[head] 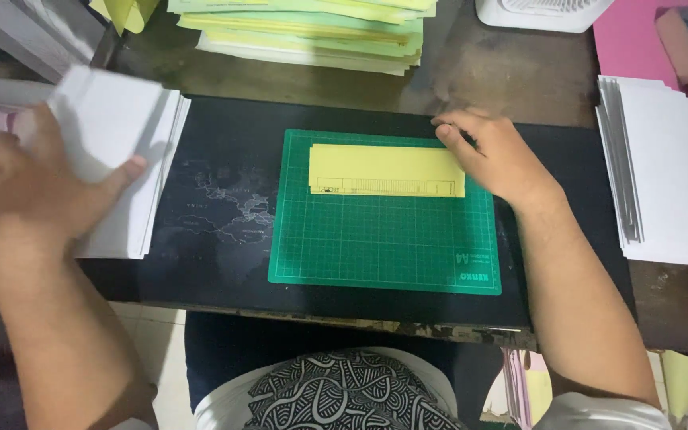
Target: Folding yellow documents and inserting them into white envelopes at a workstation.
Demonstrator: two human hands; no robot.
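My left hand (29,187) blurs over the white paper stack (133,151) at the bench's left edge, hiding part of it. My right hand (499,159) covers the yellow paper strip's (384,170) right end. The strip's print is too small to read.

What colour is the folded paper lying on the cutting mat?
Pale yellow. The folded paper lies on the green cutting mat, seen best in the head view.

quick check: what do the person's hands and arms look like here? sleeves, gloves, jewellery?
Both arms are bare to past the elbow: no gloves, watch or rings visible on the left hand or right hand. A white sleeve edge shows at the right upper arm. The left hand is motion-blurred.
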